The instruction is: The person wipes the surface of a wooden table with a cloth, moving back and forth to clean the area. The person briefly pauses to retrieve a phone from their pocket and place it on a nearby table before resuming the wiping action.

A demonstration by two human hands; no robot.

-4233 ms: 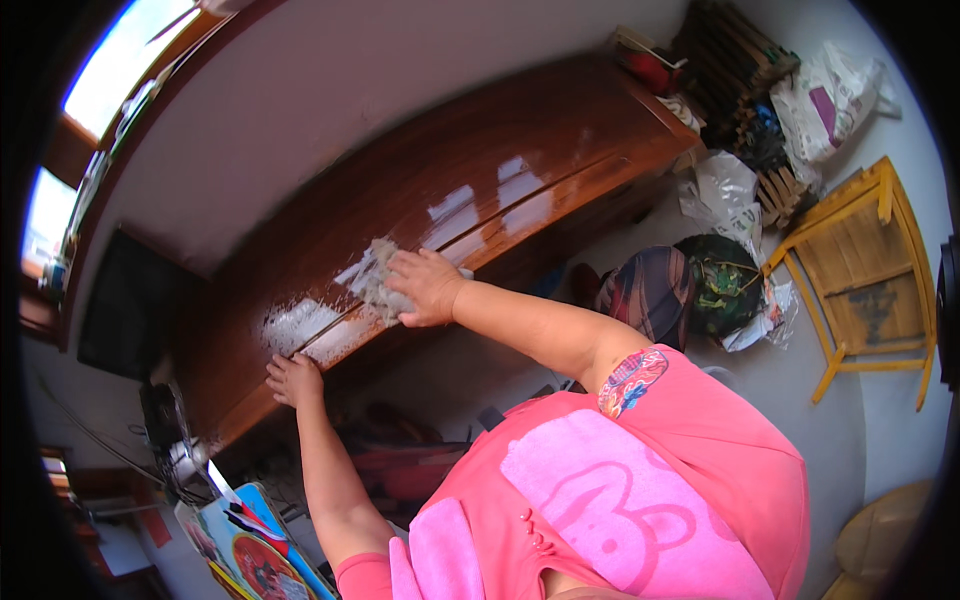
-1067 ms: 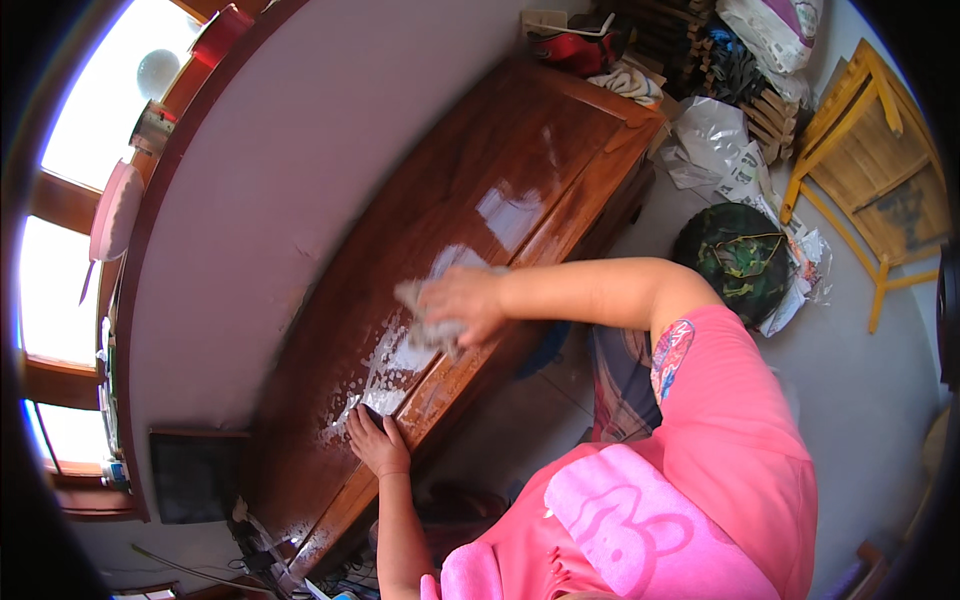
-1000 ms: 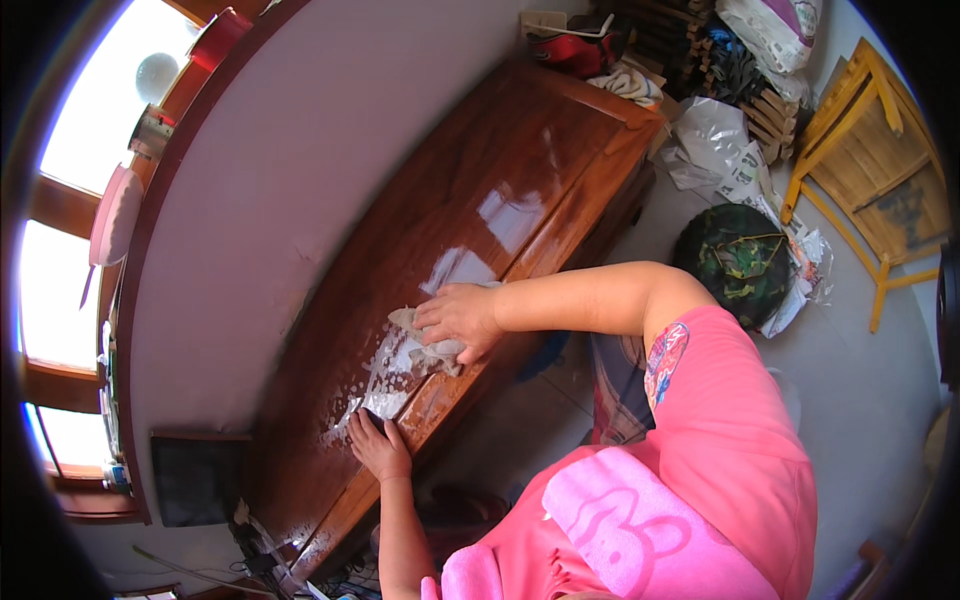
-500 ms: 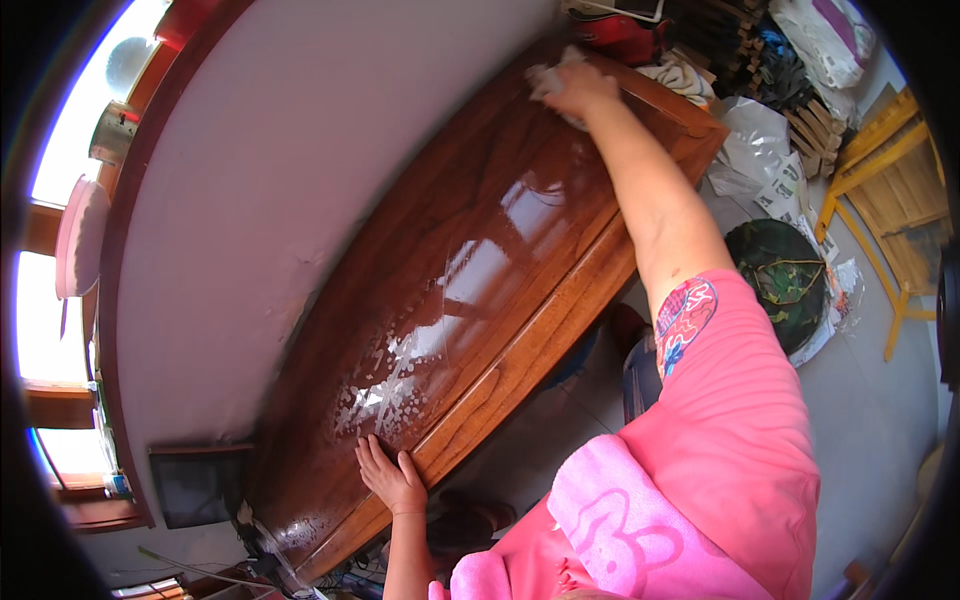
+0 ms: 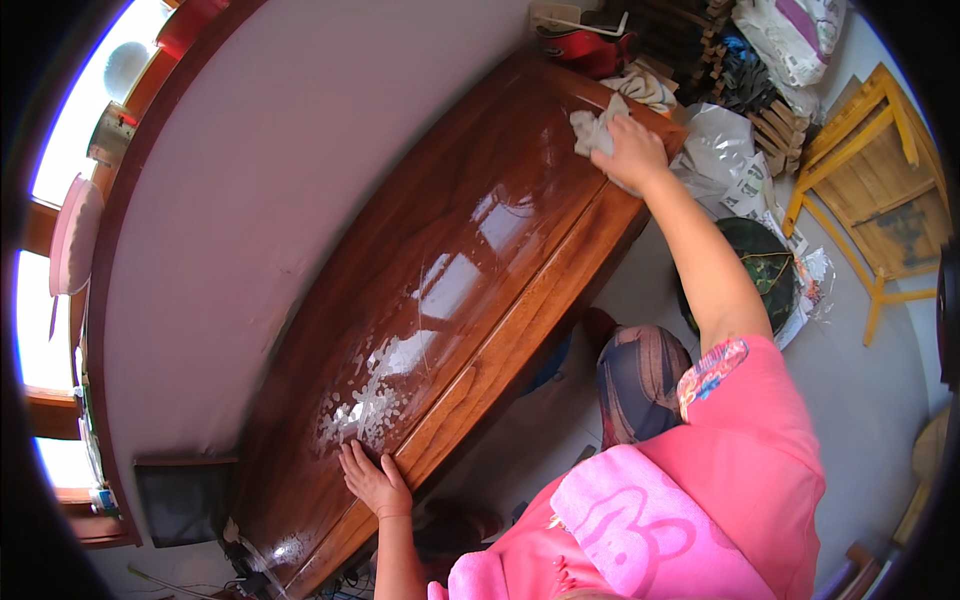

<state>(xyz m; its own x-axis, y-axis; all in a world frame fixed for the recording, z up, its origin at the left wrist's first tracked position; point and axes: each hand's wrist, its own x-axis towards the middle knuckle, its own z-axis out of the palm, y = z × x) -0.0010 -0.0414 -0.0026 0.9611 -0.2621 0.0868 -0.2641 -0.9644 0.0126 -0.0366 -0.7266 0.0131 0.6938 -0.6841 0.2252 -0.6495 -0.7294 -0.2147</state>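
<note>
From the head camera we look down on a long, glossy brown wooden tabletop (image 5: pixel 470 270) that runs along a pale wall (image 5: pixel 300 170); we place everything by this tabletop.

Our right hand (image 5: pixel 632 152) is stretched out to the tabletop's far end, palm down and fingers bunched over a crumpled grey-white cloth (image 5: pixel 592 130), pressing it flat to the wood. Our left hand (image 5: pixel 373 480) lies at the near end, fingers spread flat on the front edge, holding nothing. Just beyond it a patch of white wet or soapy streaks (image 5: pixel 375 395) sits on the surface.

We judge the cloth soft, light and limp; it bunches readily, so a flat palm over its middle suits it better than a pinch at a corner. The polished wood looks slick, more so where it is wet.

The tabletop's middle lies bare between the two hands, giving a long open run. At the far end a red thing (image 5: pixel 590 48) and a second light rag (image 5: pixel 645 88) crowd the corner. Beside the front edge stand plastic bags (image 5: pixel 725 150), a dark round basket (image 5: pixel 760 275) and a yellow wooden chair (image 5: pixel 880 190).
</note>
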